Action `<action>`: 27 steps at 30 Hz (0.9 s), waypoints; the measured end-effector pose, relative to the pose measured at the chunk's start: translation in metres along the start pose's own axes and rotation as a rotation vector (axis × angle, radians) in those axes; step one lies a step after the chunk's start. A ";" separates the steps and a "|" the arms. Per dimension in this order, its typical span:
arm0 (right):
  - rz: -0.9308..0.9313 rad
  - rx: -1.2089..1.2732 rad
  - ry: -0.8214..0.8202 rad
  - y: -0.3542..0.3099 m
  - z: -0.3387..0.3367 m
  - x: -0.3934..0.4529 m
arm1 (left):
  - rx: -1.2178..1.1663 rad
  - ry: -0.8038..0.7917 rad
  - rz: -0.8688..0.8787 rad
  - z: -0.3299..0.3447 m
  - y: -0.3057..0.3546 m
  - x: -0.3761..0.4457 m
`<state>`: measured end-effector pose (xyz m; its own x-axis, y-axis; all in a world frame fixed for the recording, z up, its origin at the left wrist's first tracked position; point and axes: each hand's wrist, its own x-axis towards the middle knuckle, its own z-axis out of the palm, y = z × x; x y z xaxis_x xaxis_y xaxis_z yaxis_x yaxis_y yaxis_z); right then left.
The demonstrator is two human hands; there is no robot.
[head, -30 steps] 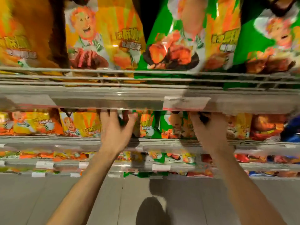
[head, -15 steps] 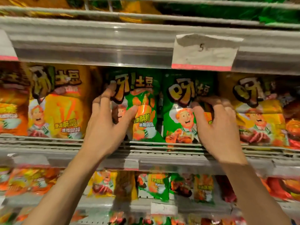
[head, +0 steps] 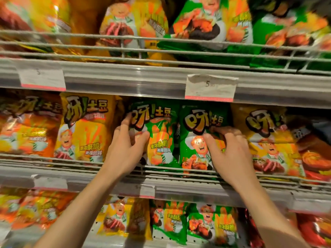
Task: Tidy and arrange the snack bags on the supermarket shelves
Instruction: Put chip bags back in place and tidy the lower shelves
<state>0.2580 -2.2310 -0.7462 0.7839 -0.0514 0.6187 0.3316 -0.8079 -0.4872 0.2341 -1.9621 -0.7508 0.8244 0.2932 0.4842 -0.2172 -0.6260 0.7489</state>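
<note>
Two green snack bags stand side by side on the middle wire shelf. My left hand grips the left edge of the left green bag, thumb across its front. My right hand lies on the front of the right green bag, fingers curled against its middle and right side. A yellow bag stands to the left of them, another yellow bag to the right.
The shelf above carries yellow and green bags and a paper price tag marked 5. The shelf below holds more yellow, green and red bags. Orange bags fill the far left.
The view has shifted slightly upward since half a second ago. Both hands stay on the two green bags; the right hand has slid across the front of the right bag.
</note>
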 end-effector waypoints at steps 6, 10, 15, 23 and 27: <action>0.029 -0.078 -0.107 -0.002 -0.002 -0.001 | 0.063 -0.116 -0.090 -0.008 0.003 0.008; 0.021 -0.123 -0.106 -0.003 -0.002 -0.002 | 0.061 -0.087 -0.057 -0.010 0.008 0.004; 0.037 -0.121 -0.116 -0.007 -0.004 -0.002 | 0.026 -0.071 -0.048 -0.016 0.012 -0.001; 0.053 -0.096 -0.111 -0.008 -0.002 -0.001 | -0.152 0.031 -0.009 -0.017 0.021 -0.004; 0.042 -0.079 -0.098 -0.006 -0.003 0.000 | -0.183 0.086 0.011 -0.017 0.027 0.001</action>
<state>0.2546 -2.2281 -0.7414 0.8450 -0.0317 0.5338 0.2581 -0.8501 -0.4591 0.2199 -1.9667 -0.7226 0.7755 0.3524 0.5239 -0.3239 -0.4902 0.8092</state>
